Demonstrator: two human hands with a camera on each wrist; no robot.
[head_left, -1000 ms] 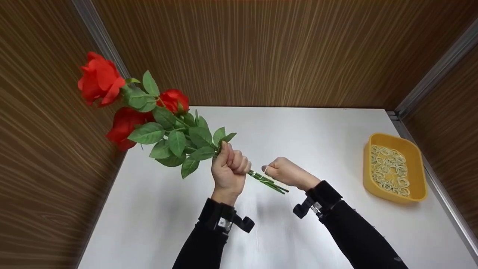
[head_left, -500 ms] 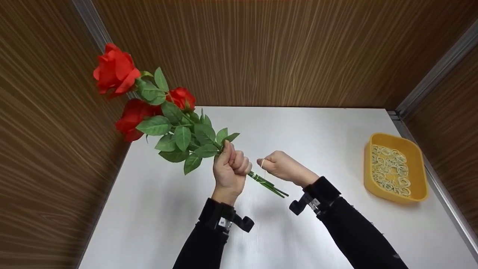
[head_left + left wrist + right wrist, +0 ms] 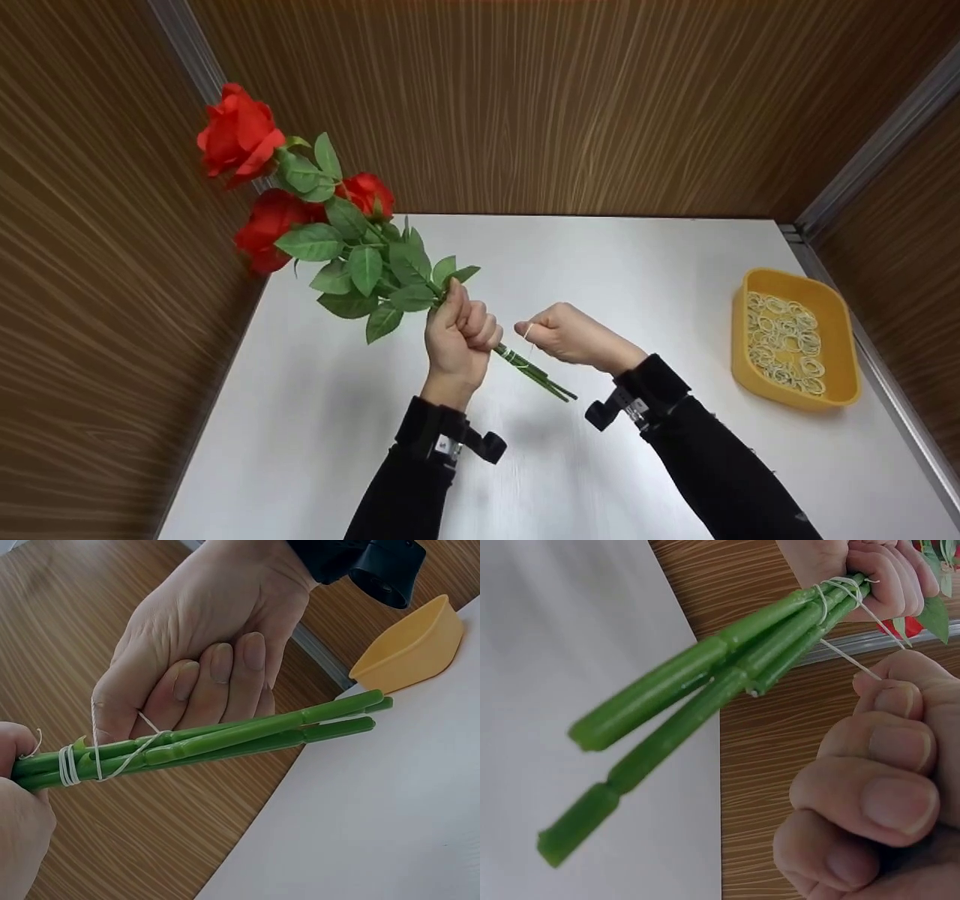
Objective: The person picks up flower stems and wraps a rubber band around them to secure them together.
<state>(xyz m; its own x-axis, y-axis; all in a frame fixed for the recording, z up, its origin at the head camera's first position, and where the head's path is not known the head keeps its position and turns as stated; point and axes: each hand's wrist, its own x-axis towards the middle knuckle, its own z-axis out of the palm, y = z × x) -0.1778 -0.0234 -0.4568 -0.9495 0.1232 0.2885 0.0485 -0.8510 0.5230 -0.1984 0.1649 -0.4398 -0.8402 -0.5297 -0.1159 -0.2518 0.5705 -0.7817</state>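
Observation:
My left hand [image 3: 459, 341] grips a bunch of red roses [image 3: 240, 135] by the stems, with the blooms tilted up to the left. The green stem ends [image 3: 225, 739] stick out below that fist. A pale rubber band [image 3: 67, 766] is wound several times round the stems near the left hand. From there a stretched loop [image 3: 851, 660] runs to my right hand [image 3: 574, 336], which is curled just right of the stems with the loop hooked over a digit. Both hands are held above the white table [image 3: 600, 262].
At the right of the table stands a yellow tray [image 3: 840, 337] holding many loose pale rubber bands [image 3: 784, 341]. Brown wood-grain panels [image 3: 510, 105] close in the back and both sides. Each wrist wears a black strap with a small camera.
The roses have swung a little up and to the right, and the stem ends have dipped. My right hand has shifted slightly left and up, with the band loop still on it.

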